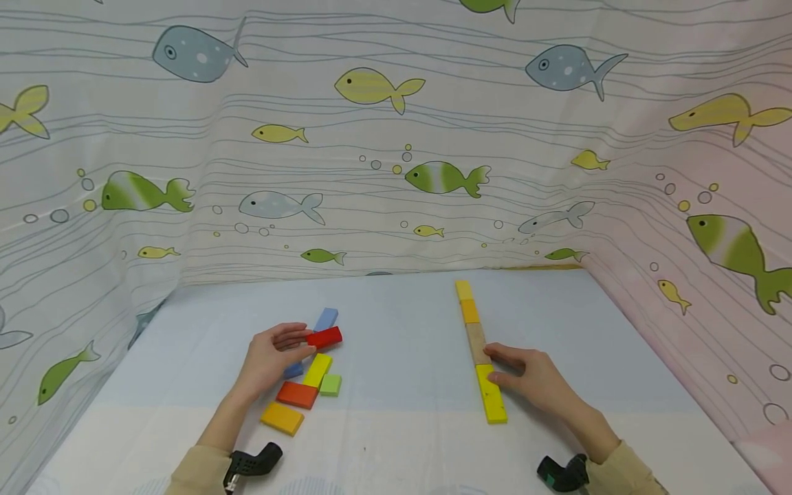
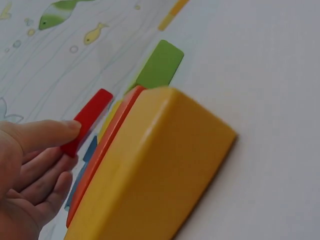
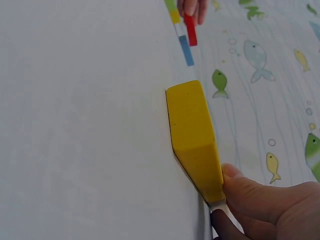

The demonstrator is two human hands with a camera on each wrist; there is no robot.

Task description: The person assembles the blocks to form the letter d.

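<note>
While a white fish-print fabric backdrop (image 1: 371, 151) fills the upper frame and both sides, a pale blue-and-white bench (image 1: 402, 385) takes up the lower part. Longest thing on it is a row of flat blocks (image 1: 476, 344), right of centre: bright yellow block (image 1: 493, 404) at the bottom, then tan wood-look, orange-yellow, pale yellow at the top. Right hand (image 1: 533, 379), lower right, has its fingers relaxed and just touching the row's right edge, about where bright yellow meets tan. Left hand (image 1: 270, 359), lower left of centre, is pinching a red rectangular block (image 1: 326, 337) between thumb and fingers, near a blue rectangular block (image 1: 327, 317). Below that sit an orange rectangular block (image 1: 282, 419), a red-orange one (image 1: 298, 394), a yellow one (image 1: 317, 370) and, smallest, a lime-green square block (image 1: 331, 385) just beside the yellow.
</note>
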